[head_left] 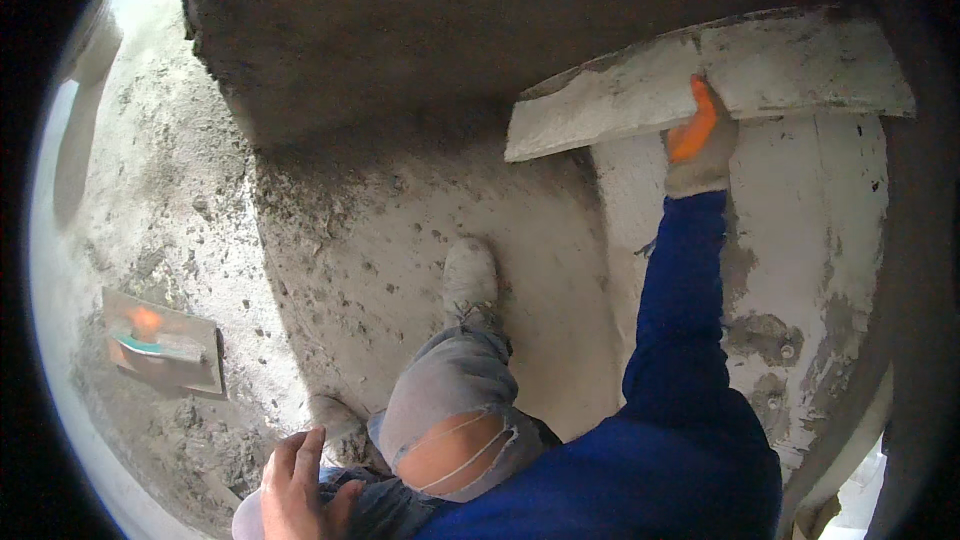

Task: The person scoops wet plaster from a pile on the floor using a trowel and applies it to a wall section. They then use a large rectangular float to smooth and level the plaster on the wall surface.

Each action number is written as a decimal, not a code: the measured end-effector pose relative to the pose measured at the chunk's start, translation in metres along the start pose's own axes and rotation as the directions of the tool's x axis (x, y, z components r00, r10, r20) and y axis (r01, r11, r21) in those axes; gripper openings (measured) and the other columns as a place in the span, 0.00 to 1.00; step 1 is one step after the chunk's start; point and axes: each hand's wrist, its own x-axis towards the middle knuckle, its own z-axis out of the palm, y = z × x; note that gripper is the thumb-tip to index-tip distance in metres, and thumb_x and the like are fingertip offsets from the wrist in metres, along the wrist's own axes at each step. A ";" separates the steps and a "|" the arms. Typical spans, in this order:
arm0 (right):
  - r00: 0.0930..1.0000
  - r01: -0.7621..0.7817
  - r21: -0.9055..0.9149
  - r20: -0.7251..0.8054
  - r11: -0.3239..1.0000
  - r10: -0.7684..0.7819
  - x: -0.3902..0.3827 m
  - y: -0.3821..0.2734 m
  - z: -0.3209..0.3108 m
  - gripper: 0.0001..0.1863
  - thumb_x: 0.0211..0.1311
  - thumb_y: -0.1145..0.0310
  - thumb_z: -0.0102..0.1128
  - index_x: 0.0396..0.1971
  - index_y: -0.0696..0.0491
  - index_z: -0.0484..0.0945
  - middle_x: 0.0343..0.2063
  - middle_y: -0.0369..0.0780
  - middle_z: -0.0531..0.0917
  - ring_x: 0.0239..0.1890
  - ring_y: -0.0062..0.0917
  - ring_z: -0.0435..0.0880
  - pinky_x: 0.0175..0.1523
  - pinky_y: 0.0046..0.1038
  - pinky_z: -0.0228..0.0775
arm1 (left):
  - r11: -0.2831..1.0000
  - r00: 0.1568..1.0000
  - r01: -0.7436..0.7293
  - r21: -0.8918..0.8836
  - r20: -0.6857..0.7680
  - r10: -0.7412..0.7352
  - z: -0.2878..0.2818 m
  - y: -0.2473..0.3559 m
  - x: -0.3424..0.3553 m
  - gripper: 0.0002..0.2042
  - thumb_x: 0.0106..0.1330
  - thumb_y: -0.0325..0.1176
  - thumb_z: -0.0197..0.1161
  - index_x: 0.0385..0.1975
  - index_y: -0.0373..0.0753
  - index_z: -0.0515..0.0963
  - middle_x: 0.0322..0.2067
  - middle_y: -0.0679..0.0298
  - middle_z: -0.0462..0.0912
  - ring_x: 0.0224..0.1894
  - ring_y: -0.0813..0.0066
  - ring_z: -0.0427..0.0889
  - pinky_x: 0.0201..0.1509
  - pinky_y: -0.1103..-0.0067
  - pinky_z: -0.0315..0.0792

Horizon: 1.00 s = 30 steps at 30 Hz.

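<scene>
Left hand (292, 495): cut off at the wrist by the lower edge; palm turned from my view. Right hand (700, 145): I cannot see the fingers, hidden behind the long board (800, 60). Rear shoe (336, 417): partly covered by the jeans (430, 385). Brownish object (817, 517), lower right: cropped; I cannot identify it.

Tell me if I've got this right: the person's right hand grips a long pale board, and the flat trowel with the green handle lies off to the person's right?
Not quite: the flat trowel with the green handle lies off to the person's left, as the head view shows. The right hand does grip a long pale board.
</scene>
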 end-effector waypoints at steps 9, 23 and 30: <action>0.747 0.651 -0.637 0.439 0.413 -0.500 -0.067 0.035 0.037 0.26 0.58 0.77 0.51 0.59 0.52 0.73 0.55 0.46 0.78 0.60 0.35 0.74 0.64 0.32 0.64 | 0.997 0.999 -0.044 0.068 -0.026 0.046 0.003 0.001 0.003 0.26 0.60 0.32 0.63 0.60 0.36 0.68 0.53 0.44 0.74 0.54 0.43 0.74 0.55 0.63 0.71; 0.925 0.379 -0.616 0.268 0.690 -0.268 -0.142 0.096 -0.300 0.27 0.59 0.65 0.63 0.57 0.61 0.72 0.55 0.48 0.77 0.59 0.37 0.75 0.64 0.36 0.64 | 0.993 0.993 -0.116 0.035 0.014 0.115 -0.003 0.017 -0.003 0.25 0.63 0.37 0.60 0.61 0.41 0.69 0.55 0.49 0.74 0.54 0.46 0.75 0.54 0.65 0.71; 0.763 -0.617 0.099 -0.166 0.780 0.625 -0.220 0.084 -0.353 0.28 0.63 0.61 0.61 0.62 0.53 0.68 0.58 0.41 0.74 0.59 0.37 0.73 0.65 0.40 0.64 | 0.984 0.985 -0.171 0.058 0.010 0.170 -0.004 0.018 -0.010 0.26 0.62 0.40 0.62 0.61 0.43 0.69 0.56 0.51 0.74 0.52 0.48 0.77 0.52 0.66 0.73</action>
